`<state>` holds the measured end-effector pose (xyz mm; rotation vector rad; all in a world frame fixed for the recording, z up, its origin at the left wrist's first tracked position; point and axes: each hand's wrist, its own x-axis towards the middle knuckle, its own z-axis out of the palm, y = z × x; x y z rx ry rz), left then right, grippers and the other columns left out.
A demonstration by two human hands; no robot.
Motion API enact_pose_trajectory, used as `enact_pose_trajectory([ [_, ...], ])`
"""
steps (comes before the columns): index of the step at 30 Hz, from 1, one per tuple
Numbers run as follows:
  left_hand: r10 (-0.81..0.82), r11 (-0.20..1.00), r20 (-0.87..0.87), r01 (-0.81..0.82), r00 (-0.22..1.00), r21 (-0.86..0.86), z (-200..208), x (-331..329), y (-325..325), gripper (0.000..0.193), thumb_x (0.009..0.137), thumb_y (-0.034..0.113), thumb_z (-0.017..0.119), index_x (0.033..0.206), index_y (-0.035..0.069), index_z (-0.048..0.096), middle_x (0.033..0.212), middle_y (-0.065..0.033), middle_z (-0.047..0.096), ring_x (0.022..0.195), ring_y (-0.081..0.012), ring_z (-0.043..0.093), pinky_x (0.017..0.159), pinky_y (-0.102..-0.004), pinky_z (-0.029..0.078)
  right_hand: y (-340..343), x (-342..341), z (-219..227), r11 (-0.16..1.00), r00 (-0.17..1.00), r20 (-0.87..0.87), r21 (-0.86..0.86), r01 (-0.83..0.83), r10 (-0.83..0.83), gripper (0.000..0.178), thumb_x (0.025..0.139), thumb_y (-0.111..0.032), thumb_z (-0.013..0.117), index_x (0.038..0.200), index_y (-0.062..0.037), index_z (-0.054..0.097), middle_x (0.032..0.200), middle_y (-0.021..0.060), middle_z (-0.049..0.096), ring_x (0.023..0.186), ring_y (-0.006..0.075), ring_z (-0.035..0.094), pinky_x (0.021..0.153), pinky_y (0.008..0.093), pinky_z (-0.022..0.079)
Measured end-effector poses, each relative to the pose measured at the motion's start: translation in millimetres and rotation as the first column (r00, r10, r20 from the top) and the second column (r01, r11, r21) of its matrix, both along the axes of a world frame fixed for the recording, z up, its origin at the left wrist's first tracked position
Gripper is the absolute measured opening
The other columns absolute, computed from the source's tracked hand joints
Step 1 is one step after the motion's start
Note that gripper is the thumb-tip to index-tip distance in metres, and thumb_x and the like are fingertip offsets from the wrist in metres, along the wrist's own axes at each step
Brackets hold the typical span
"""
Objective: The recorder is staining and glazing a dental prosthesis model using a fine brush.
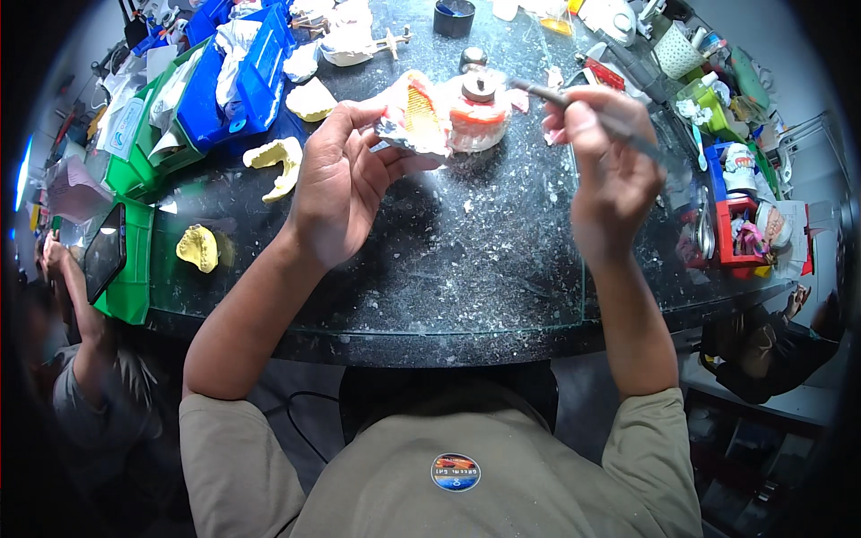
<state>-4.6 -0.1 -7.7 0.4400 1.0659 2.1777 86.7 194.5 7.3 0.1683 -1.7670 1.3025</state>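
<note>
Thumb and fingers of the left hand [345,184] are pinching a pale dental model [417,108] with pink edging and a ridged yellow-orange face, the thumb lying along its upper left and the fingers curling underneath. Such a grip is probably keeping that face uncovered and in sight. The model is being held above the desk [448,296], well in from the near edge; whether it is touching the pink-and-white denture model [477,117] just to its right cannot be told. A metal disc [478,92] is sitting on top of the latter, perhaps lending it weight. The right hand [619,161] is pinching a slim dark tool [538,91] much like a pen, a hold that seems to be favouring fine control.

Toward the desk's left edge, a U-shaped yellow cast [290,161] and a smaller yellow cast [197,248] are lying apart, likely out of the way. Blue bins [202,112] are lining the far left corner and a red bin [740,259] is standing near the right edge, presumably keeping loose pieces sorted within reach.
</note>
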Motion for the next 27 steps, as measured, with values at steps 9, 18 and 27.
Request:
enact_pose_trajectory([
  [9, -0.025, 1.000, 0.039, 0.025, 0.999, -0.012, 3, -1, 1, 0.043, 0.095, 0.026, 0.031, 0.117, -0.008, 0.045, 0.108, -0.0163, 0.059, 0.098, -0.0208, 0.061, 0.090, -0.0349, 0.049, 29, -6, -4, 0.848, 0.965, 0.136, -0.515, -0.125, 0.225, 0.015, 0.088, -0.012, 0.053, 0.096, 0.0001, 0.059, 0.082, 0.0116, 0.067, 0.072, 0.0137, 0.064, 0.065, 0.0221, 0.046],
  [18, 0.002, 1.000, -0.011, -0.002, 1.000, -0.003, 1, 1, 0, 0.041, 0.096, 0.023, 0.028, 0.116, -0.009, 0.044, 0.107, -0.0174, 0.060, 0.098, -0.0217, 0.061, 0.091, -0.0349, 0.049, 30, -6, -6, 0.836, 0.957, 0.142, -0.530, -0.142, 0.252, 0.016, 0.089, -0.013, 0.054, 0.096, 0.0004, 0.058, 0.083, 0.0117, 0.067, 0.072, 0.0134, 0.064, 0.066, 0.0218, 0.046],
  [27, -0.009, 1.000, 0.016, 0.009, 1.000, -0.009, 2, 0, 0, 0.042, 0.095, 0.024, 0.030, 0.115, -0.008, 0.046, 0.105, -0.0172, 0.061, 0.096, -0.0210, 0.062, 0.090, -0.0340, 0.049, 31, -7, -8, 0.838, 0.955, 0.153, -0.529, -0.137, 0.253, 0.017, 0.089, -0.013, 0.054, 0.097, 0.0006, 0.059, 0.083, 0.0127, 0.067, 0.073, 0.0142, 0.065, 0.065, 0.0223, 0.048],
])
